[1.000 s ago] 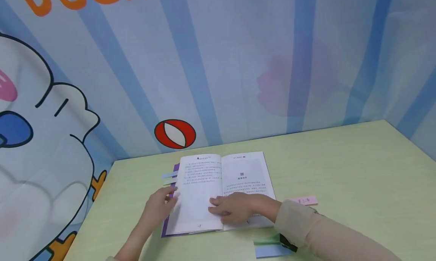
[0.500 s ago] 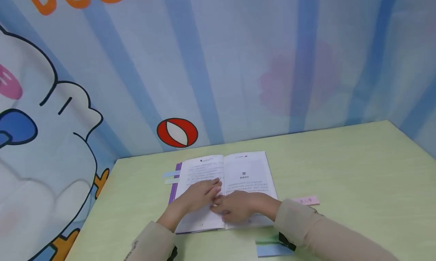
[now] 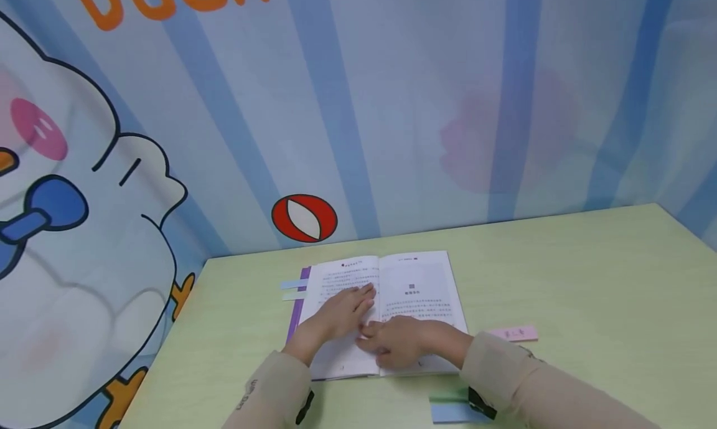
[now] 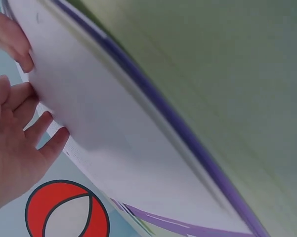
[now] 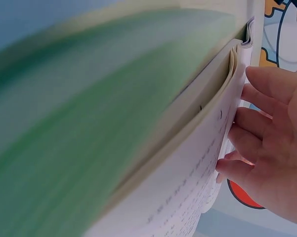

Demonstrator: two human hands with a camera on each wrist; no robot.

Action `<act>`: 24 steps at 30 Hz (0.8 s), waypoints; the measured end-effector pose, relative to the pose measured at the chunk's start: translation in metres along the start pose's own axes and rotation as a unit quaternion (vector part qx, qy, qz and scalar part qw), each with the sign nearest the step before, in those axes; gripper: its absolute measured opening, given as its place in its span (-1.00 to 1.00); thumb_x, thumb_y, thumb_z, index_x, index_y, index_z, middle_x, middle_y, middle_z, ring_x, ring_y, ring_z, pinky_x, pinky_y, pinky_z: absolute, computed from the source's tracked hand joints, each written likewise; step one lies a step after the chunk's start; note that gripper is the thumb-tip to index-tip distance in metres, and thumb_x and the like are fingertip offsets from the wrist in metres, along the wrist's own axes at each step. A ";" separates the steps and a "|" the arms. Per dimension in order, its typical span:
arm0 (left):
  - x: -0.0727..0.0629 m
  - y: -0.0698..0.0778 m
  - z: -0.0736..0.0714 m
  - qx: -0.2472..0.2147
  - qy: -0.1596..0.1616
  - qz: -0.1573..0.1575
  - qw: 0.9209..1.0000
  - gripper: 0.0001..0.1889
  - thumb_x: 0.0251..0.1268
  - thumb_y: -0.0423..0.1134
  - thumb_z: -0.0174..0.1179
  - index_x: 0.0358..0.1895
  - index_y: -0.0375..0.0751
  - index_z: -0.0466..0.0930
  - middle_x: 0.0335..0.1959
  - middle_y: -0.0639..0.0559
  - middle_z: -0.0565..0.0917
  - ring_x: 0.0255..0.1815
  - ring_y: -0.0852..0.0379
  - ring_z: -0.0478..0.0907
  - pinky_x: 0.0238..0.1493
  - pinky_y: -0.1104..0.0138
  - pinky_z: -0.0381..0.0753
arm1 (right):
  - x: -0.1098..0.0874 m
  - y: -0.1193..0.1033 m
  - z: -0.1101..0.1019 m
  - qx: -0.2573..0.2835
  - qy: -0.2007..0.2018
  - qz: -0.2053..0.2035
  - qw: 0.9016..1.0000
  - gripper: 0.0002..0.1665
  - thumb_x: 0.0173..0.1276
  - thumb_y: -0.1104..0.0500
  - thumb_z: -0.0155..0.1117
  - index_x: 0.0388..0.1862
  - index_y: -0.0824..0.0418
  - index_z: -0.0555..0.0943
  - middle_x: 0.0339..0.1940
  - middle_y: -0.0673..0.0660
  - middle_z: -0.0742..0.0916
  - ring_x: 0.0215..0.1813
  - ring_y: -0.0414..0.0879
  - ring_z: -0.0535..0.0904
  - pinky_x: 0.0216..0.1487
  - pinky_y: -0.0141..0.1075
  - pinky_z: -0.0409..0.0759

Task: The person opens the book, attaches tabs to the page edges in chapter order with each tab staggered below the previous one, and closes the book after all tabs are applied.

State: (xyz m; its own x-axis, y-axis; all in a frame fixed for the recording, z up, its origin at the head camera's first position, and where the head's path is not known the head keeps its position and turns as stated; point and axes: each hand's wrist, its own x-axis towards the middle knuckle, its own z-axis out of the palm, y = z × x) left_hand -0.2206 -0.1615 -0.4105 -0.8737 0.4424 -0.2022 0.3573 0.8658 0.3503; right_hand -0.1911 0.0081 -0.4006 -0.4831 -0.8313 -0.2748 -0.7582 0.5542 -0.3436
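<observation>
A printed book (image 3: 417,276) lies spread on the table, with a strip of purple cover (image 3: 295,319) showing along its left side. My left hand (image 3: 342,314) rests on the left page, fingers extended toward the gutter. Just right of it, my right hand (image 3: 396,342) presses near the fold with its fingertips. In the left wrist view, the fingers (image 4: 42,127) touch the page (image 4: 113,133) without gripping it. The right wrist view has relaxed right fingers (image 5: 249,131) against the printed page (image 5: 188,182). Neither hand holds a thing.
A light blue tab (image 3: 294,284) and a pale green tab (image 3: 294,296) stick out from the book's left edge. A pink strip (image 3: 515,334) with writing lies right of the book. Blue slips (image 3: 456,412) and a green one lie by the right sleeve. A patterned backdrop (image 3: 414,105) stands behind.
My left hand has left the book's left edge and moved right onto the left page, beside the right hand. The right hand stays near the fold. The view has shifted slightly left.
</observation>
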 end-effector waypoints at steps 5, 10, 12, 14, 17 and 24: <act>0.012 0.000 0.001 0.010 0.020 -0.007 1.000 -0.51 0.51 -0.06 -0.26 0.39 -0.16 0.19 0.41 -0.01 0.21 0.40 -0.07 0.13 0.37 0.08 0.09 | -0.003 0.002 0.001 0.015 -0.003 -0.001 1.000 -0.43 0.39 0.11 0.07 0.38 0.05 0.31 0.43 0.06 0.26 0.43 -0.10 0.12 0.36 -0.25 0.18; 0.023 -0.002 0.000 0.015 0.039 -0.002 0.999 -0.53 0.51 -0.10 -0.26 0.37 -0.20 0.22 0.40 -0.04 0.23 0.39 -0.10 0.14 0.37 0.08 0.09 | -0.005 0.003 0.000 0.011 -0.004 -0.001 1.000 -0.43 0.39 0.12 0.07 0.38 0.05 0.31 0.44 0.06 0.26 0.43 -0.13 0.11 0.36 -0.29 0.17; 0.027 -0.002 -0.001 0.018 0.045 -0.001 0.999 -0.54 0.51 -0.11 -0.25 0.37 -0.19 0.23 0.40 -0.05 0.23 0.39 -0.11 0.15 0.37 0.07 0.09 | -0.006 0.003 -0.001 0.010 -0.003 -0.002 1.000 -0.42 0.39 0.12 0.07 0.38 0.05 0.30 0.44 0.06 0.26 0.43 -0.13 0.11 0.36 -0.29 0.16; 0.030 -0.002 -0.004 0.022 0.047 -0.002 0.999 -0.54 0.51 -0.11 -0.23 0.36 -0.20 0.25 0.40 -0.07 0.23 0.38 -0.13 0.16 0.36 0.05 0.10 | -0.006 0.002 -0.001 0.005 -0.001 -0.006 1.000 -0.42 0.38 0.12 0.07 0.38 0.07 0.30 0.43 0.07 0.26 0.44 -0.11 0.11 0.37 -0.29 0.16; 0.035 -0.003 -0.006 0.031 0.048 -0.006 0.998 -0.54 0.51 -0.12 -0.23 0.36 -0.20 0.25 0.40 -0.09 0.22 0.38 -0.15 0.15 0.36 0.04 0.09 | -0.006 0.001 -0.002 -0.001 -0.001 -0.013 1.000 -0.40 0.37 0.12 0.07 0.39 0.08 0.30 0.43 0.09 0.25 0.44 -0.09 0.11 0.36 -0.27 0.16; 0.042 -0.001 -0.007 0.016 0.043 -0.029 0.999 -0.52 0.51 -0.10 -0.24 0.40 -0.16 0.19 0.43 -0.06 0.16 0.42 -0.11 0.08 0.38 0.03 0.03 | -0.004 -0.004 -0.002 -0.015 -0.008 0.000 1.000 -0.39 0.37 0.12 0.07 0.40 0.07 0.28 0.44 0.09 0.24 0.44 -0.10 0.10 0.35 -0.23 0.20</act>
State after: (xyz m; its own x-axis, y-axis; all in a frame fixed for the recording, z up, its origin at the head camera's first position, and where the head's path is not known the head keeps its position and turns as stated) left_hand -0.2606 -0.1457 -0.4129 -0.9179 0.3709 -0.1410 0.3148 0.8970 0.3104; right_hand -0.1872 0.0096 -0.3959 -0.4760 -0.8308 -0.2884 -0.7711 0.5519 -0.3173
